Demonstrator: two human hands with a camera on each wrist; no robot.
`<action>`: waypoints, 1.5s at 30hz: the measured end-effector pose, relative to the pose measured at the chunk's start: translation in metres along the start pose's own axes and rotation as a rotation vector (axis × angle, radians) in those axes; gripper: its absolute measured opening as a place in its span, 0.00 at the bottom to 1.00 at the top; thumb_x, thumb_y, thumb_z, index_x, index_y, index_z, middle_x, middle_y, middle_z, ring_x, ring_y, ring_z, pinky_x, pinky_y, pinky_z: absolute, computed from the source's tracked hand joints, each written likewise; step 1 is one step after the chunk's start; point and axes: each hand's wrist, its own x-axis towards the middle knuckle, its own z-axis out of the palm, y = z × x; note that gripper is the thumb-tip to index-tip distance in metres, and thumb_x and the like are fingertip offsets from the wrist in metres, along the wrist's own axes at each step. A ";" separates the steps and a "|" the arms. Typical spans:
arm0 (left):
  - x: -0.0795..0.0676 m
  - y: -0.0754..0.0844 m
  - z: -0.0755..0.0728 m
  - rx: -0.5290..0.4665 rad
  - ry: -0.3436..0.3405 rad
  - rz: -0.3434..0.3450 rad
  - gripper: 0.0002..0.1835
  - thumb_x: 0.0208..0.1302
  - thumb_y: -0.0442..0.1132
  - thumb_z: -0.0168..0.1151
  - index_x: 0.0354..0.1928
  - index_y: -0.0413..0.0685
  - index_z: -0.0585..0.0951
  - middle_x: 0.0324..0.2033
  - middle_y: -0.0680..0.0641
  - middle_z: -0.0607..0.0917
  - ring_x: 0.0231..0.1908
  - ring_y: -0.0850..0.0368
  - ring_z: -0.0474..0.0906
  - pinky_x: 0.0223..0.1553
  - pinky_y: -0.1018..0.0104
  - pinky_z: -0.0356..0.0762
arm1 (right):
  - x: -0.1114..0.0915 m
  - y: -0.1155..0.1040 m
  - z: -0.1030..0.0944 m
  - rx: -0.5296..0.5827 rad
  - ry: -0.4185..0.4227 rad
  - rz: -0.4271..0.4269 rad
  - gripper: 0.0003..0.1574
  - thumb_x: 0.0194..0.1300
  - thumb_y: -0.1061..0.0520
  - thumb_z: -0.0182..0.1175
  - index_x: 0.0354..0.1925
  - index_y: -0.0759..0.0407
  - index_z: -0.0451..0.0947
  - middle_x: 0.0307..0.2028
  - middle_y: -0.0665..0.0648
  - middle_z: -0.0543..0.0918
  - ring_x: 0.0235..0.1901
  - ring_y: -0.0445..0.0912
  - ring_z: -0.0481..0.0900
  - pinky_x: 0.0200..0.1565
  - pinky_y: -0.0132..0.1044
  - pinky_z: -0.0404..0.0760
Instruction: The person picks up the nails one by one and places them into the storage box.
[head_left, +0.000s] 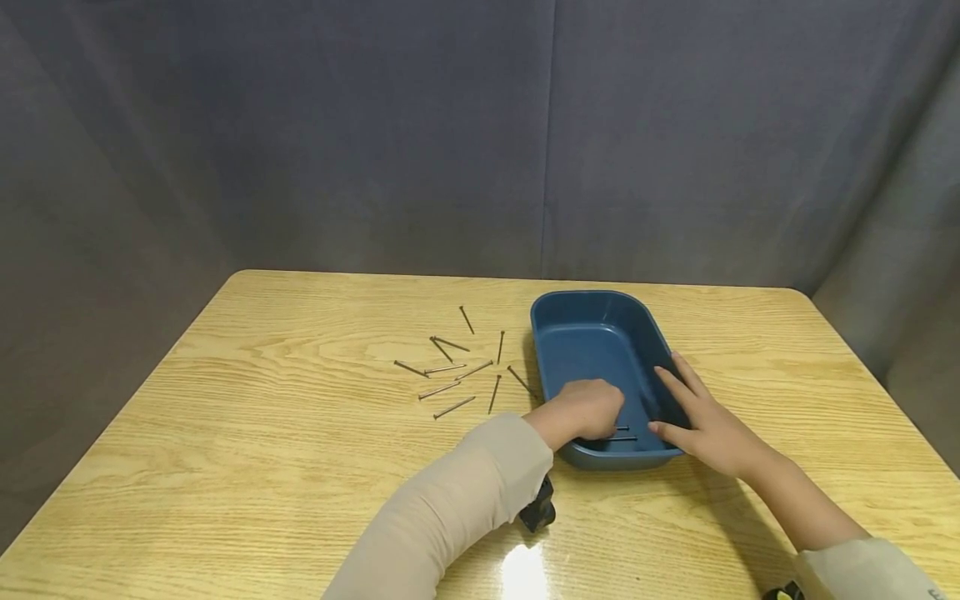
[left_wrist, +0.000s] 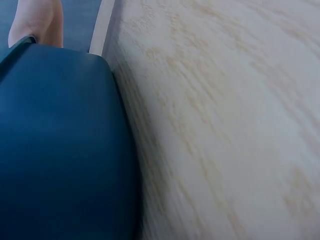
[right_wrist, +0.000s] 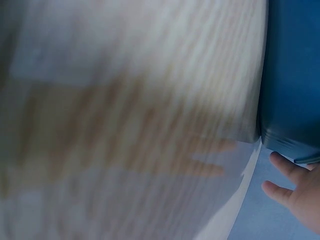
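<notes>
**Blue bin (head_left: 588, 346) with two nails (head_left: 619, 438) showing in its near end**

Nearest, in front of the bin, pale sleeves (head_left: 457, 500) cover both forearms, and a black device (head_left: 537, 505) sits by the left cuff. The left hand (head_left: 588, 408) dips into the bin's near left part, beside those two; its grip is curled, but I cannot tell whether it pinches anything, since the fingertips are hidden. The right hand (head_left: 701, 421) lies over the bin's right rim, grip spread. Left of the bin, loose nails (head_left: 454, 407) scatter across the table (head_left: 262, 433), one nearly reaching the bin's wall. Behind the bin hangs a grey-blue curtain (head_left: 375, 142).
</notes>
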 end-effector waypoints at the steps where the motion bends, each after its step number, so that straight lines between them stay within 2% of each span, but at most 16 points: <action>1: 0.000 0.000 0.000 -0.003 0.010 0.003 0.04 0.57 0.45 0.56 0.33 0.57 0.77 0.27 0.57 0.77 0.28 0.63 0.72 0.26 0.65 0.70 | 0.000 0.000 0.000 0.000 0.001 -0.001 0.45 0.59 0.46 0.52 0.64 0.65 0.43 0.64 0.61 0.30 0.59 0.67 0.40 0.46 0.65 0.53; 6: -0.002 -0.001 -0.002 -0.041 0.047 0.019 0.07 0.59 0.44 0.53 0.24 0.54 0.73 0.18 0.56 0.71 0.20 0.63 0.67 0.21 0.68 0.65 | 0.000 -0.001 0.000 0.002 0.004 -0.001 0.45 0.59 0.47 0.52 0.64 0.65 0.43 0.64 0.62 0.31 0.59 0.67 0.40 0.46 0.64 0.53; 9: -0.003 -0.002 -0.002 -0.069 0.064 0.025 0.11 0.59 0.43 0.52 0.20 0.52 0.69 0.16 0.54 0.68 0.17 0.62 0.64 0.19 0.69 0.62 | 0.000 -0.001 0.000 0.006 0.005 -0.001 0.45 0.59 0.47 0.52 0.64 0.65 0.43 0.64 0.63 0.32 0.59 0.67 0.40 0.46 0.64 0.53; 18: -0.011 -0.004 -0.006 -0.135 0.120 0.049 0.07 0.59 0.42 0.52 0.24 0.53 0.71 0.18 0.55 0.72 0.17 0.64 0.65 0.18 0.72 0.62 | -0.001 -0.001 0.000 0.035 -0.007 0.006 0.45 0.59 0.48 0.52 0.65 0.63 0.41 0.64 0.60 0.30 0.59 0.67 0.39 0.46 0.65 0.53; 28: -0.028 -0.013 -0.010 -0.203 0.212 0.106 0.07 0.58 0.40 0.53 0.24 0.53 0.70 0.20 0.57 0.71 0.19 0.65 0.65 0.19 0.74 0.61 | -0.002 -0.003 -0.001 0.009 -0.009 0.014 0.45 0.59 0.47 0.52 0.64 0.64 0.42 0.64 0.61 0.30 0.58 0.69 0.42 0.45 0.65 0.55; 37: -0.044 -0.019 -0.013 -0.211 0.290 0.157 0.05 0.58 0.39 0.53 0.25 0.53 0.72 0.21 0.58 0.71 0.21 0.65 0.66 0.21 0.76 0.62 | -0.002 -0.002 0.000 0.001 -0.001 0.014 0.45 0.59 0.46 0.51 0.64 0.64 0.42 0.65 0.59 0.29 0.59 0.68 0.42 0.45 0.65 0.55; 45: -0.056 -0.026 -0.013 -0.262 0.339 0.156 0.04 0.58 0.40 0.53 0.27 0.52 0.74 0.22 0.59 0.71 0.22 0.66 0.66 0.21 0.76 0.62 | -0.001 -0.002 0.000 0.009 0.005 0.015 0.45 0.59 0.46 0.51 0.64 0.64 0.43 0.64 0.62 0.32 0.59 0.67 0.41 0.47 0.64 0.53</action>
